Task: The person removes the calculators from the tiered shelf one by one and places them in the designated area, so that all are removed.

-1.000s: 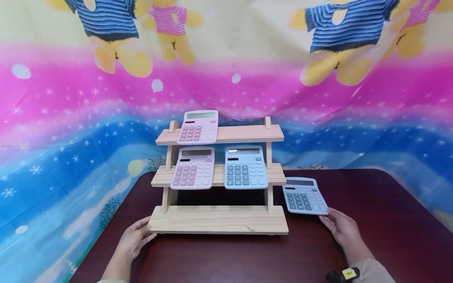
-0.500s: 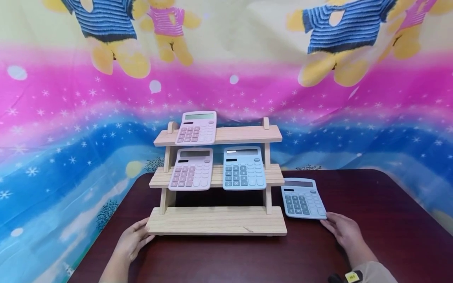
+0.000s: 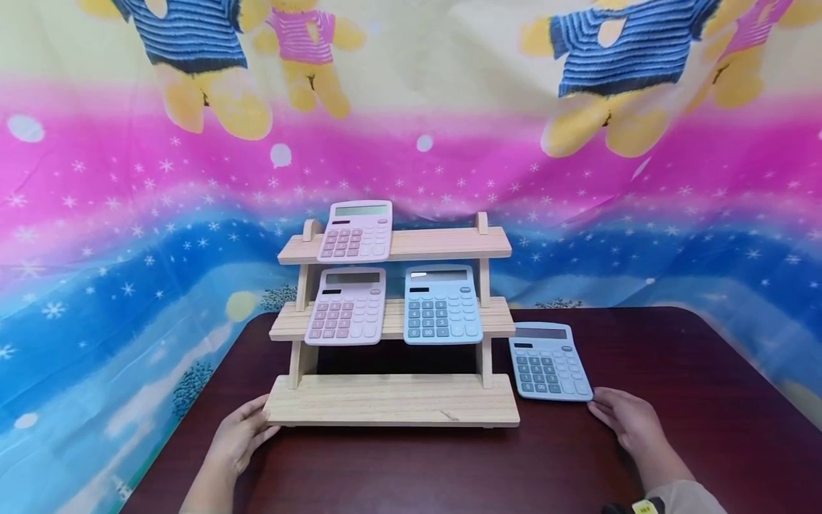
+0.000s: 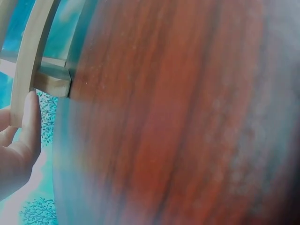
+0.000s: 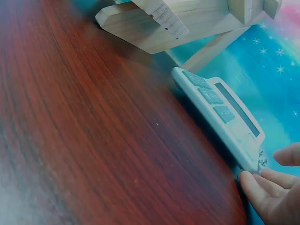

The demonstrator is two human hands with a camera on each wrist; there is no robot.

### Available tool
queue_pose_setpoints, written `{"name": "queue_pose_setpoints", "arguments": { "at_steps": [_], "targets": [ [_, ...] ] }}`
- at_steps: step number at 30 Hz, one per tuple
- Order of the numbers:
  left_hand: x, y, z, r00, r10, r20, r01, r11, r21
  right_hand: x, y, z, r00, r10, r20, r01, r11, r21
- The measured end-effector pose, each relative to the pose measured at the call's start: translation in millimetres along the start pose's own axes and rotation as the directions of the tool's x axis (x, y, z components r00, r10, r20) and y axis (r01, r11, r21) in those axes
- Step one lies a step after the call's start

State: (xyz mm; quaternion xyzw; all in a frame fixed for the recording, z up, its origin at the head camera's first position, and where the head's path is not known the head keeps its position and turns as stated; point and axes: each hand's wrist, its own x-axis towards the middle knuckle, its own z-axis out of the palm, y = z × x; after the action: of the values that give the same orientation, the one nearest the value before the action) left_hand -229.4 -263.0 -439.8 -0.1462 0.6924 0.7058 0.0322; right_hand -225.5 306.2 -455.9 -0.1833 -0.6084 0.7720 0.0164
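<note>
A three-tier wooden display stand (image 3: 392, 400) stands on the table, and my left hand (image 3: 239, 435) grips the left end of its bottom board. In the left wrist view, the thumb (image 4: 32, 117) lies on one side of that board, with fingers on the other. To the right of the stand, a blue calculator (image 3: 552, 364) lies on the table. My right hand (image 3: 632, 421) is at its near right corner, fingertips at or just off the edge. In the right wrist view, one finger (image 5: 288, 154) stands clear of the calculator.
A pink calculator (image 3: 356, 230) leans on the top tier at the left. The middle tier bears another pink calculator (image 3: 347, 307) and a blue one (image 3: 443, 305). A printed cloth backdrop (image 3: 411, 178) hangs behind the dark red table (image 3: 385, 471).
The blue calculator on the right has come slightly nearer to me along with my right hand, whose fingers have since eased off its corner. My left hand keeps its grip on the stand.
</note>
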Motion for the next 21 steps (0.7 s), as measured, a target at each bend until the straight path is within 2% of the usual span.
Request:
{"name": "queue_pose_setpoints", "arguments": {
  "at_steps": [9, 15, 21],
  "targets": [
    [2.9, -0.3, -2.5, 1.000, -0.007, 0.007, 0.007, 1.000, -0.030, -1.9, -4.8, -2.4, 0.999, 0.029, -0.039, -0.032, 0.998, -0.059],
    [1.8, -1.2, -4.8, 1.000, -0.003, 0.030, 0.006, 0.996, -0.084, -6.6, -11.1, 3.7, 0.999, 0.041, 0.007, -0.040, 0.996, -0.074],
    [1.5, -0.9, -5.1, 0.999, -0.011, 0.034, 0.014, 0.995, -0.097, -13.8, -19.7, 13.1, 0.998, 0.025, 0.064, -0.023, 1.000, -0.021]
  ]
}}
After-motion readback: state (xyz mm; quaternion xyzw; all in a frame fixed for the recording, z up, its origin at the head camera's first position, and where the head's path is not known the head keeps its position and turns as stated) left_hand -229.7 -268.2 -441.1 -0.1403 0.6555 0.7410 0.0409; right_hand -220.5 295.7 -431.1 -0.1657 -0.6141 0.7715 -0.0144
